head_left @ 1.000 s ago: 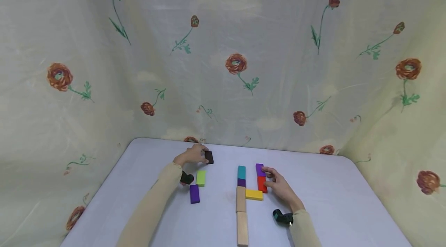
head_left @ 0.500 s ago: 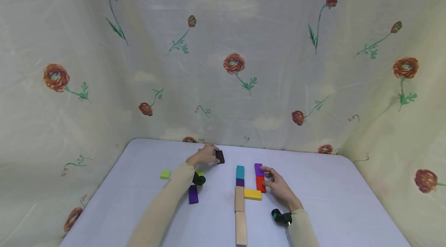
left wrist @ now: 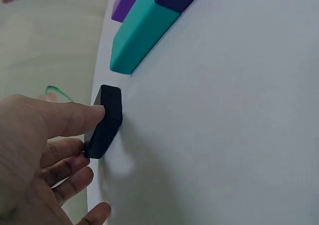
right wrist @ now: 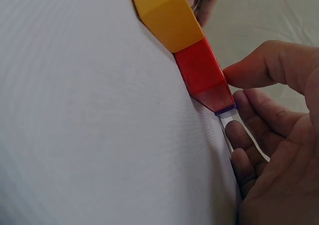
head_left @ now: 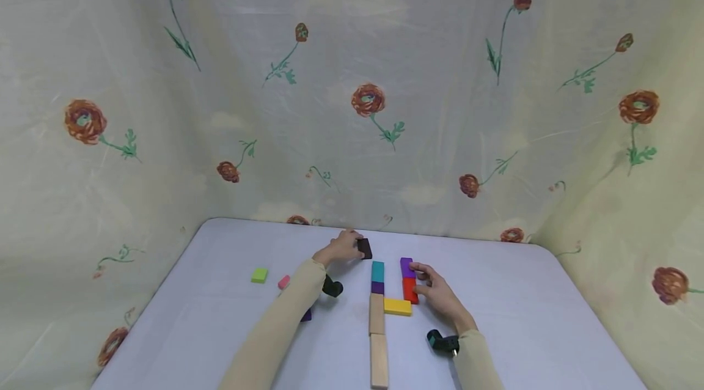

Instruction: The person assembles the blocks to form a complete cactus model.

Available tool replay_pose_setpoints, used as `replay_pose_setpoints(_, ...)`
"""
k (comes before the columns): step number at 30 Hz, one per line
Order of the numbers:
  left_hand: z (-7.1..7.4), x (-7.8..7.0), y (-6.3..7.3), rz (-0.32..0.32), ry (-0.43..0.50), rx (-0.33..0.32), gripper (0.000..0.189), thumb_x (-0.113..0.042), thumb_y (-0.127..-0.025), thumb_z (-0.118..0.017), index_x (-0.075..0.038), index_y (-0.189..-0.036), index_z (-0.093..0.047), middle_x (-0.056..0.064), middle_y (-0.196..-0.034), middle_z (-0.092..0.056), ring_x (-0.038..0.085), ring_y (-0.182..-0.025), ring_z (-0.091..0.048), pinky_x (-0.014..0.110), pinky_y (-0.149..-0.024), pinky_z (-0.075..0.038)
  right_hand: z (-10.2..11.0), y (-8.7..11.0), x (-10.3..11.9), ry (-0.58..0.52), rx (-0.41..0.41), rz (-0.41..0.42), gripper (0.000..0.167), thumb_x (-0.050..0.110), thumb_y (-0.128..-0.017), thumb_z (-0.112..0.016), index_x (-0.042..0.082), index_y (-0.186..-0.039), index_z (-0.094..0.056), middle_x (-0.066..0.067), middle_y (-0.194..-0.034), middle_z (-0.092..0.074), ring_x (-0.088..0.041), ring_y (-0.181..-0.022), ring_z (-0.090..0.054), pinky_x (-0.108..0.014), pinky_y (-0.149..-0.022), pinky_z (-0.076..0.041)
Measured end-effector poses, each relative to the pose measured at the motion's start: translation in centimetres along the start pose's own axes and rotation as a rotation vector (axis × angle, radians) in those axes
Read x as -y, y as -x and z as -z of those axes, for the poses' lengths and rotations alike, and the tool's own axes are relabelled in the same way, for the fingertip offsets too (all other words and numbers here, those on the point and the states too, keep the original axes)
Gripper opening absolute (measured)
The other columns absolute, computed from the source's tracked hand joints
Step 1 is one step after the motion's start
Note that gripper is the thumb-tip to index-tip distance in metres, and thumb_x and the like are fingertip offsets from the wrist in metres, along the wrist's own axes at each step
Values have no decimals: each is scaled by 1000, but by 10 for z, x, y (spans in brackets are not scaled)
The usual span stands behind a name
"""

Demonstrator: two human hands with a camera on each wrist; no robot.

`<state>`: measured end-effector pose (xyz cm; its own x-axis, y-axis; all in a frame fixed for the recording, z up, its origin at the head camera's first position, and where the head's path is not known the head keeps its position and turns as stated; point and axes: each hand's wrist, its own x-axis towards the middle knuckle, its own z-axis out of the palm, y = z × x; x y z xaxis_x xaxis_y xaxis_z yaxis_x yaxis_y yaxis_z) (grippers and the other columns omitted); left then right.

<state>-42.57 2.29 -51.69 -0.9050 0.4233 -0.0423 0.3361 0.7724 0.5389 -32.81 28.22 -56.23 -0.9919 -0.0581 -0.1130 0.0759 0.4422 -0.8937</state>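
Left hand (head_left: pixel 342 247) pinching a black block (left wrist: pixel 110 116), thumb on one side, fingers on the other. Block sits beyond the teal block (head_left: pixel 377 271), slightly left, apart from it; whether it touches the table (head_left: pixel 528 310), can't tell. Right hand (head_left: pixel 444 298) loosely bent, thumb against the red block (head_left: pixel 409 293), forefinger at the purple block (head_left: pixel 406 266). Black block likely light, stiff, hard to break; smooth faces might slip. Best hold: opposite long sides, near the middle.

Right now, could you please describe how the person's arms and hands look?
The left sleeve and right sleeve are plain cream. A black device sits at the left wrist, another black device at the right wrist. The left hand and right hand wear no gloves.
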Motion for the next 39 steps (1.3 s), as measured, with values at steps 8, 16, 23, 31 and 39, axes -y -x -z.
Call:
replay_pose_setpoints(8,-7,-6,-7,-30,15,-2,50,-20,-89,-67,-3,-134,-54,17,-140,-47,33,-129,-42,64,-105,-30,0,-1,3,-12,0,8,55,3,-89,-59,15,-140,-45,-12,-145,-43,-32,-129,-39,-54,-107,-36)
replay_pose_setpoints(16,-14,-14,-8,-26,21,-3,49,-19,-89,-66,-3,-135,-54,16,-141,-45,33,-128,-43,65,-106,-28,-1,-2,2,-8,-6,-4,56,2,-88,-60,15,-140,-46,-12,-143,-44,-32,-128,-40,-51,-103,-40)
replay_pose_setpoints(23,-23,-19,-9,-31,-20,-25,45,-23,-92,-62,-7,-134,-56,13,-136,-49,29,-122,-46,59,-101,-34,-2,-1,-1,-16,-4,-2,55,2,-88,-59,15,-140,-46,-11,-144,-44,-32,-128,-39,-54,-106,-36)
replay_pose_setpoints(31,-26,-22,-10,-43,-16,-21,44,-24,-93,-62,-8,-134,-56,12,-136,-50,28,-122,-46,58,-100,-34,-2,-1,-1,-18,-8,-7,55,3,-88,-60,16,-140,-46,-10,-144,-44,-32,-129,-39,-55,-106,-35)
replay_pose_setpoints(39,-26,-23,-10,-68,-17,-19,44,-23,-93,-62,-8,-134,-56,12,-136,-50,28,-123,-46,56,-99,-35,-1,0,1,-24,-8,-8,55,3,-89,-60,16,-140,-46,-11,-144,-43,-32,-129,-38,-55,-108,-34)
